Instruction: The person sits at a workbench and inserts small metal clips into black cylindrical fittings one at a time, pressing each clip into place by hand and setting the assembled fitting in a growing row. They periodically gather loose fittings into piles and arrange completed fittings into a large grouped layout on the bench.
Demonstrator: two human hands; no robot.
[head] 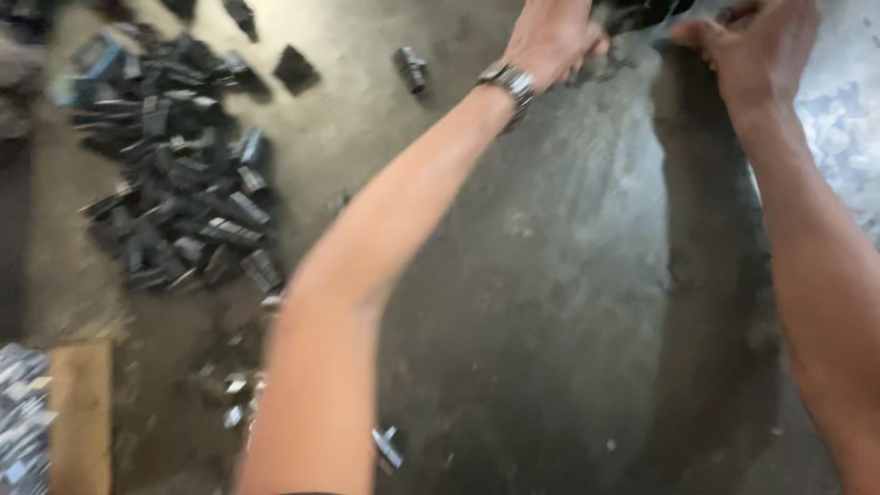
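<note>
Both my arms reach far forward to the top edge of the view. My left hand, with a metal watch on its wrist, closes on a dark object at the top edge. My right hand grips something there too, just right of the left hand. What the dark object is stays unclear, since it is blurred and cut off by the frame. Below the hands lies a dark concrete floor.
A heap of several small dark metal parts lies on the floor at the left. One loose cylindrical piece sits near the top centre. Scattered parts lie low left beside a wooden board. A pale crumpled sheet is at the right.
</note>
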